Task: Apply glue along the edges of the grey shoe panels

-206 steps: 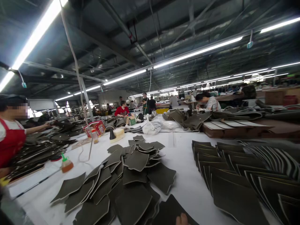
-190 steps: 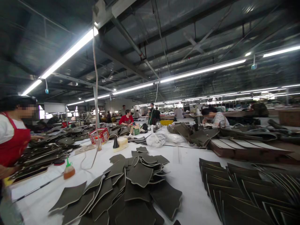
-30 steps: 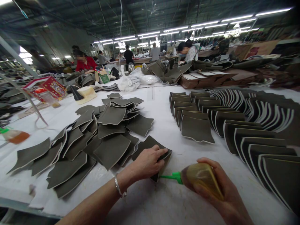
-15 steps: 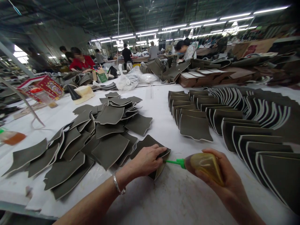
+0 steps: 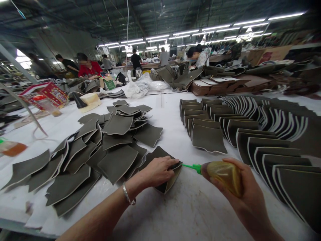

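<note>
Dark olive cut leather piece lies pinned flat on the white counter under the left hand; right hand grip encloses an amber squeeze bottle, its green nozzle touching the piece's edge.

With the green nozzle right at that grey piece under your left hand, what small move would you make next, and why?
Probably draw the nozzle a little further along the edge of the grey piece. The right hand grips the glue bottle with its tip at that edge, while the left hand presses the piece flat on the white table. Squeeze gently.
</note>
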The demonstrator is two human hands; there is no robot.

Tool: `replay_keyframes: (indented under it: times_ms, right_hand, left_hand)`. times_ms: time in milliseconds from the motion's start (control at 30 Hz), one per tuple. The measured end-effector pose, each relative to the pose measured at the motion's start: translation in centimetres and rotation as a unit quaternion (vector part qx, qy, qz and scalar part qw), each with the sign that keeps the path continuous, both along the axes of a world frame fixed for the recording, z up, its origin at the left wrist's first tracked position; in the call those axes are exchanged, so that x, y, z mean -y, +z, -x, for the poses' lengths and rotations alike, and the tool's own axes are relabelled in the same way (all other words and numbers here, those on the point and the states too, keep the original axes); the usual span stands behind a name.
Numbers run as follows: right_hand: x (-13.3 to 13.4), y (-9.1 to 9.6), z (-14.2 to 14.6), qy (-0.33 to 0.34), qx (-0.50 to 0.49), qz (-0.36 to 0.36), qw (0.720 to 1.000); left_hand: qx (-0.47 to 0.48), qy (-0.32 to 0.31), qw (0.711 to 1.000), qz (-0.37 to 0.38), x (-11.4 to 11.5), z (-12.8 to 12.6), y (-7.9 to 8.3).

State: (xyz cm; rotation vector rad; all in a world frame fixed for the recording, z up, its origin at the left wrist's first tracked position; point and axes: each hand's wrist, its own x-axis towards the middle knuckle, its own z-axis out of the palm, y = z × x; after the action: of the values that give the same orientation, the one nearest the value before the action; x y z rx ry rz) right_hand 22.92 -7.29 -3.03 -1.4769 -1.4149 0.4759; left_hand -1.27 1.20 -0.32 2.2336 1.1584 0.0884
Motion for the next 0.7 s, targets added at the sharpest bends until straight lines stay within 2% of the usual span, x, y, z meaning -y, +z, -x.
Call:
replay_keyframes:
  times_ms: [100,233,467,700]
  right_hand:
    - [0.2,-0.1,0.3,-0.011,0.001,0.008,1.0]
    - [0.6,-0.1,0.7,-0.018,-0.046,0.042,0.998]
    - [0.3,0.4,0.9,-0.038,-0.068,0.051,0.996]
    - [3.4,-0.2,3.0,-0.008,-0.112,0.097,0.989]
  left_hand:
    - [0.008,-0.002,1.0,0.001,0.0,0.0,0.0]
    - [0.003,0.003,1.0,0.005,0.1,-0.2,0.3]
    - [0.002,0.011,1.0,0.0,0.1,-0.2,0.2]
    - [0.016,0.009,1.0,-0.008,0.2,0.0,-0.3]
